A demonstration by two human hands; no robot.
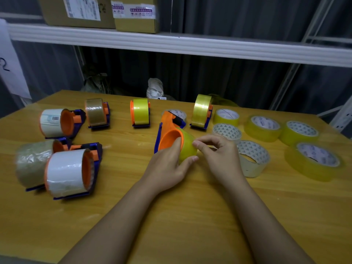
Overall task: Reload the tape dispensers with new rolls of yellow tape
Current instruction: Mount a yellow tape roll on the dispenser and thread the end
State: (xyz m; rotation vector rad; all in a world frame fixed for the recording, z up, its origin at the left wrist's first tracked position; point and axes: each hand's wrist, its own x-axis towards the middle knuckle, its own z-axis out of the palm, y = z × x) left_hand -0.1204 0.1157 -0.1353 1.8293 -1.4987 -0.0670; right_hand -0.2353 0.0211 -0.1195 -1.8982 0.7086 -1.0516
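A: Largest first. Wooden table [190, 216] fills the view; white shelf [190, 45] above carries two cardboard boxes [95, 12].

B: Dispensers on the table?

A: Four on the left hold clear or brownish rolls, nearest one [70, 173] white-looking. Two at the back, [140, 114] and [202, 111], carry yellow tape.

B: Spare stock?

A: Loose yellow rolls [312, 161] lie flat at right. Beside them, near the right wrist, empty cardboard cores [253, 158].

B: Item being worked?

A: Orange dispenser [169, 134] at table centre, a yellow roll [187, 147] seated on its hub. Left hand [167, 166] wraps the roll, thumb under, fingers on the orange hub. Right hand [219, 151] pinches at the roll's edge, fingertips together.
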